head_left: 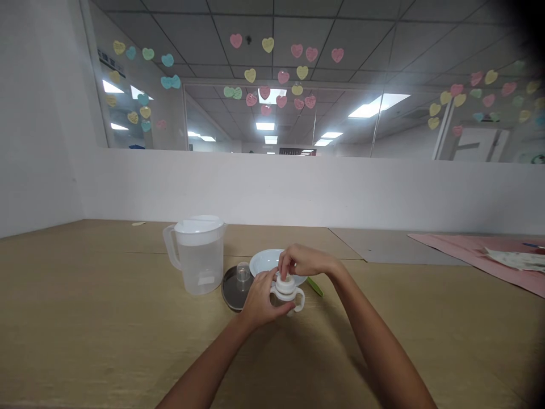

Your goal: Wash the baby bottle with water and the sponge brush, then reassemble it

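Note:
A baby bottle (289, 297) with white side handles stands upright near the middle of the table. My left hand (263, 301) is wrapped around its left side, thumb across the front. From above, my right hand (300, 261) reaches down with fingers bunched at the top of the white collar (285, 284). Whatever those fingertips pinch is hidden. Behind the bottle is a white bowl (266, 260), partly covered by my hands. To the left, a small clear cap (243, 272) rests on a dark round tray (232, 292). A green-handled utensil (315, 287) lies right of the bowl.
A lidded clear plastic pitcher (201, 261) with water stands left of the tray. At the far right lies a pink sheet (460, 255) with a white cloth-like item (515, 260) on it. A white wall (272, 190) with a window above bounds the table's back.

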Available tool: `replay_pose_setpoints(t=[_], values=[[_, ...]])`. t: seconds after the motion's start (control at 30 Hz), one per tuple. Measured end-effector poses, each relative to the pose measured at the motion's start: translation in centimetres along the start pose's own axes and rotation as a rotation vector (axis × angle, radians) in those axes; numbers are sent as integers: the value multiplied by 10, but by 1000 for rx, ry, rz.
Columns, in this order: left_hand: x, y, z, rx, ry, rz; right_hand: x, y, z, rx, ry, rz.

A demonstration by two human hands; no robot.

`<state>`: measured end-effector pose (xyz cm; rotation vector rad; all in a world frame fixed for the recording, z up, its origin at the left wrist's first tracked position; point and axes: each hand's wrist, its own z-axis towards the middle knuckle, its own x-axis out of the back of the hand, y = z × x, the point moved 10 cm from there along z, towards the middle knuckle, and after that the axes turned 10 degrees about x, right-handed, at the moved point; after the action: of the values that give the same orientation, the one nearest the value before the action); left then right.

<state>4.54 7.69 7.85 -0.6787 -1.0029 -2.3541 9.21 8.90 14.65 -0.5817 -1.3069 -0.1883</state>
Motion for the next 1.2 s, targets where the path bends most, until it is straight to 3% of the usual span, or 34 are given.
replay_pose_setpoints(t=[0.37, 0.57, 0.97, 1.07, 1.2], values=[[1, 1, 0, -7, 14, -21, 4, -6, 2, 36, 36, 15], [-1, 4, 0, -23, -19, -21, -4, -2, 6, 79, 1, 157], [-1, 7, 0, -21, -41, 19, -5, 0, -4, 1, -76, 239], [0, 7, 0, -17, -43, 9, 2, 4, -6, -35, -7, 242], [1, 7, 0, -12, -45, -3, 14, 21, -8, -144, 108, 75]])
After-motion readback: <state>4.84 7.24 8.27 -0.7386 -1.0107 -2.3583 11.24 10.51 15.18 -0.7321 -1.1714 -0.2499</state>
